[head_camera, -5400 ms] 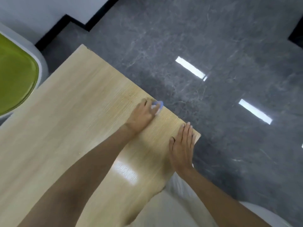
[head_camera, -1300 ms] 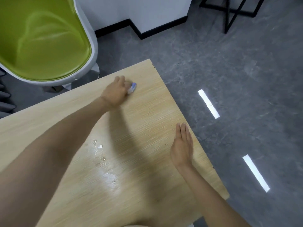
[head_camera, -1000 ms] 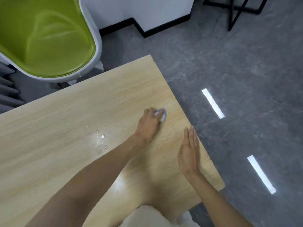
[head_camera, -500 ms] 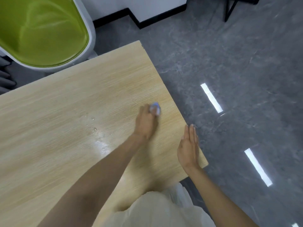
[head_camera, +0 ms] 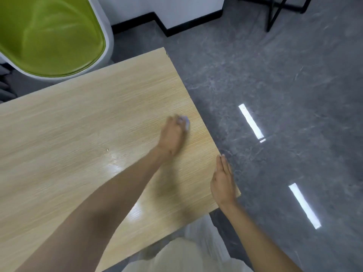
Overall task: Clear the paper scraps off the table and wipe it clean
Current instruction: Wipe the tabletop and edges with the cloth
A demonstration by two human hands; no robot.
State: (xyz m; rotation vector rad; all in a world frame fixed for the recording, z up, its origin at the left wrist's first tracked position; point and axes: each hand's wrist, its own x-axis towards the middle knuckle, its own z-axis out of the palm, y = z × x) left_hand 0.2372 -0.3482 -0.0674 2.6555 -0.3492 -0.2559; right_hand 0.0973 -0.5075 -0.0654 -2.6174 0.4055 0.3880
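My left hand (head_camera: 172,137) presses a small blue and white wiping cloth (head_camera: 185,122) onto the light wooden table (head_camera: 78,124), near the table's right edge. The cloth peeks out past my fingertips and looks blurred. My right hand (head_camera: 223,179) is held flat on its side, fingers together, against the table's right edge near the front corner, and holds nothing. One tiny paper scrap (head_camera: 107,149) lies left of my left forearm, beside a shiny patch.
A green chair with a white shell (head_camera: 51,36) stands behind the table at the far left. Grey stone floor (head_camera: 284,95) lies to the right, with black metal legs (head_camera: 275,14) at the far top right. My light trousers (head_camera: 186,254) show below the table's front edge.
My left hand with the cloth swept from the far corner back toward the right edge. Several small scraps seen a second ago are gone, one remains. My right hand stayed at the edge.
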